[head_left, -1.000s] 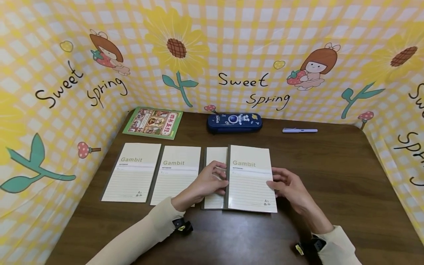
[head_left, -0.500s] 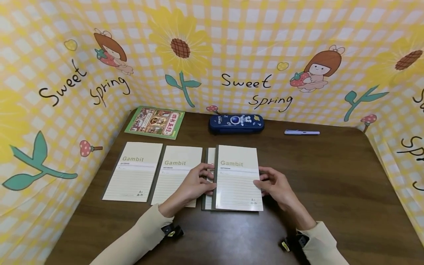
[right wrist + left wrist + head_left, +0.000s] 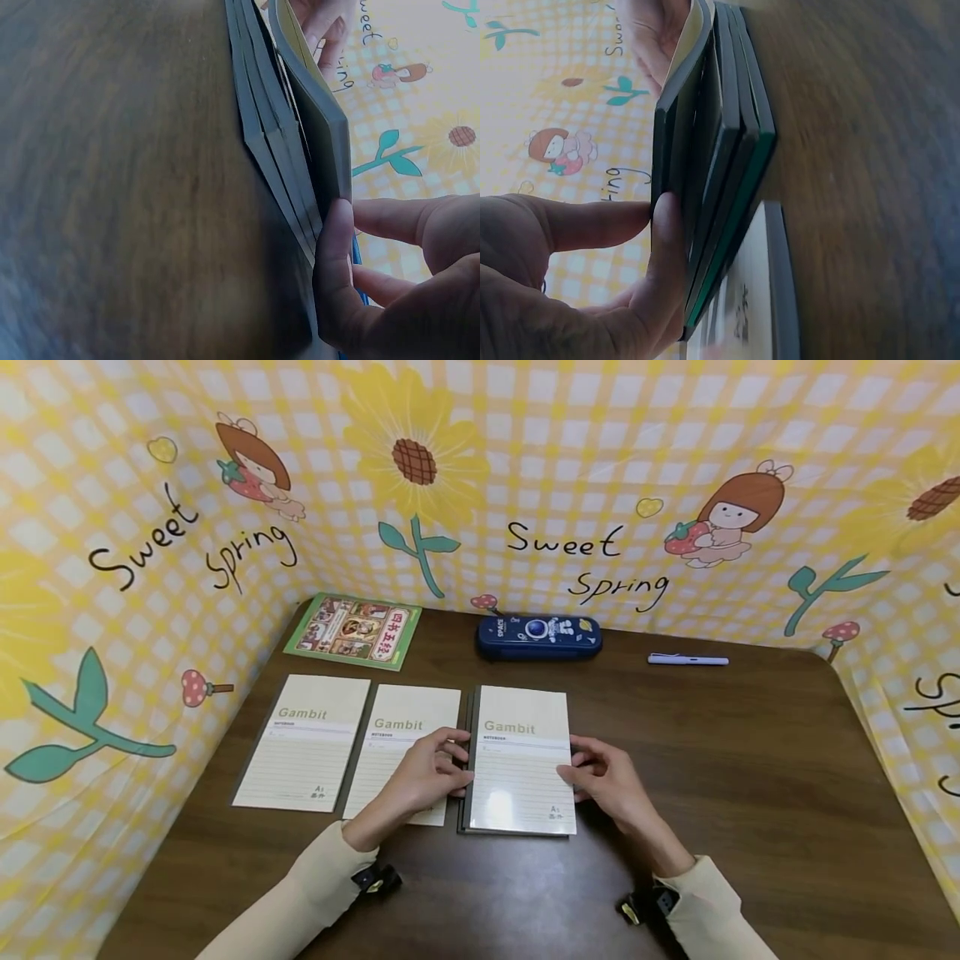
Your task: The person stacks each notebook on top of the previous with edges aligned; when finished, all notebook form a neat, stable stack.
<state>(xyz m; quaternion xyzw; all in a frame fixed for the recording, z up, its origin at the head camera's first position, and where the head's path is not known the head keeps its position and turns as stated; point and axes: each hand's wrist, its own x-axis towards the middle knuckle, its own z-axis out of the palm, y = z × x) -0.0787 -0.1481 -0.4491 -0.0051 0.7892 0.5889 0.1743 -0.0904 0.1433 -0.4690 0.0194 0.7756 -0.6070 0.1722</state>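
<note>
A cream Gambit notebook with a dark spine lies between my two hands in the head view. My left hand pinches its spine edge between thumb and fingers. On the opposite long edge, my right hand pinches it the same way. Directly beneath is a stack of several notebooks, nearly lined up with it. Both wrist views show a gap between the held notebook, slightly bowed, and the stack. To the left lie two more Gambit notebooks, one partly hidden by my left hand and one farther out.
A green-bordered picture book lies at the back left of the brown table. A blue space-themed pencil case and a lavender pen lie along the back. A yellow checked cloth surrounds the table.
Both hands have carried the held notebook to the left, over the stack. The cover visible beneath it a second ago is now almost wholly covered.
</note>
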